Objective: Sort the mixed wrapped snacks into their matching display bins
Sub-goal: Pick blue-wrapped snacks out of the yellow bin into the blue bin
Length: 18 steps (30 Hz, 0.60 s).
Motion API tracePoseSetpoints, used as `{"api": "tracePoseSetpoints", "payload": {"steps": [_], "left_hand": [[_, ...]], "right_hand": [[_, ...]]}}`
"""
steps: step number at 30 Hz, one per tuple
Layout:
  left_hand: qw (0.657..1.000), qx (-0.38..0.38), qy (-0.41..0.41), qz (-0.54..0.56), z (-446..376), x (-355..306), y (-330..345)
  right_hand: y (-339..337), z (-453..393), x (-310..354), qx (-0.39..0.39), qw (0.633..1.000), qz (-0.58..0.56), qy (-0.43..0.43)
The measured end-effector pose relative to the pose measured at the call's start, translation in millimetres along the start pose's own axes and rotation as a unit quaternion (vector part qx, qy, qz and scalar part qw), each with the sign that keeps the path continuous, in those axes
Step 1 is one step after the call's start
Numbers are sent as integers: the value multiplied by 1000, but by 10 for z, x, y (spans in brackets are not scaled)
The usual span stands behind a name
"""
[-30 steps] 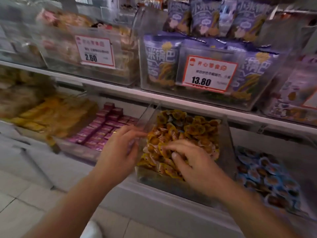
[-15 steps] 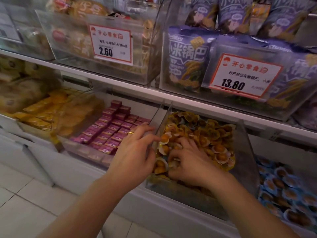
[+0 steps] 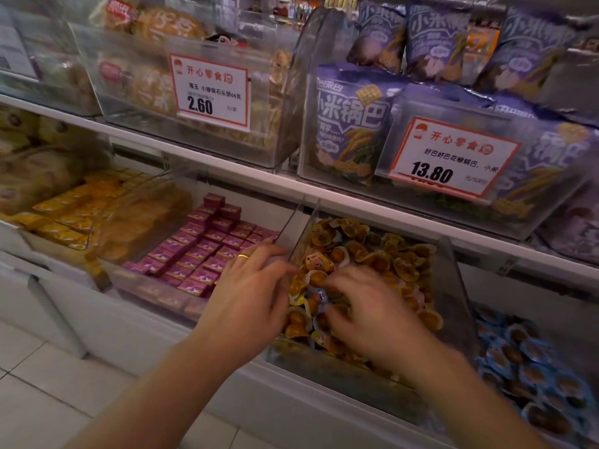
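Both hands are reaching into a clear bin [image 3: 453,286] of yellow-wrapped snacks [image 3: 372,254]; left hand [image 3: 249,299] fingers are spreading apart, right hand [image 3: 372,315] is blurring, grip unclear.

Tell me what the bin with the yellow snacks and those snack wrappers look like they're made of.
Bin: clear rigid plastic, likely acrylic; contents show through its glossy walls. Yellow snacks: small plastic cups under glossy printed film lids, judging by the highlights and crinkled edges.
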<state>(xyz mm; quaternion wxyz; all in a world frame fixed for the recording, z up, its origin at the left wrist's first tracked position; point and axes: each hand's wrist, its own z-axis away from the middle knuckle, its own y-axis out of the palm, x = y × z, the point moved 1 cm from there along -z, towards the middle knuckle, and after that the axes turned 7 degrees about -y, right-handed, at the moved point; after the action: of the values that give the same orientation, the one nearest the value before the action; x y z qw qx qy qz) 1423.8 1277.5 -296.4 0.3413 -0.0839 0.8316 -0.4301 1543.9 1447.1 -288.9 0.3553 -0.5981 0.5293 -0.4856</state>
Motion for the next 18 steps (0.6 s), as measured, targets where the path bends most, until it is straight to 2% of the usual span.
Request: {"api": "tracePoseSetpoints", "payload": {"steps": [4, 8, 12, 18], "left_hand": [[999, -9, 45, -9, 34, -109, 21], [999, 5, 49, -11, 46, -95, 40], [999, 11, 36, 7, -10, -79, 34], [998, -4, 59, 10, -48, -178, 67]], "right_hand": [[270, -132, 46, 131, 987, -62, 66], [286, -149, -126, 171, 982, -1, 82], [353, -124, -146, 132, 988, 55, 66], [252, -55, -148, -6, 1000, 14, 20]]}}
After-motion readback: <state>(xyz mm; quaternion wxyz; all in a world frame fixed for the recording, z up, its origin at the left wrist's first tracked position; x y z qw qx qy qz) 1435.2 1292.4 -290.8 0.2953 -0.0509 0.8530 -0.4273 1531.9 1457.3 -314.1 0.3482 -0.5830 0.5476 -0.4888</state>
